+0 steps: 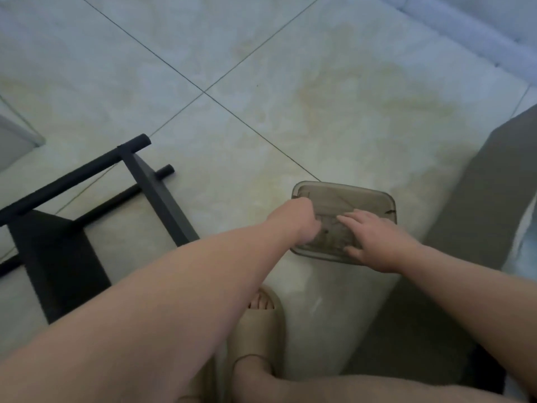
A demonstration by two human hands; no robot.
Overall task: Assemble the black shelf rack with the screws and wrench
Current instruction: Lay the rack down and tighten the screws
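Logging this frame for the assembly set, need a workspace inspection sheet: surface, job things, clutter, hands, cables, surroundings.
Surface: pale tiled floor, dark grout lines crossing.
Job's things: black shelf rack lies on the floor at left, tubes and panels joined; no wrench or screws made out.
Clutter: smoky translucent container on the floor ahead, contents too blurred to name.
Hands: left hand curled at the container's left edge, fingers hidden; right hand rests with straight fingers on the container.
Cables: nothing seen.
Surroundings: beige slipper on a foot, near bottom centre; grey fabric at right; pale ledge top right.
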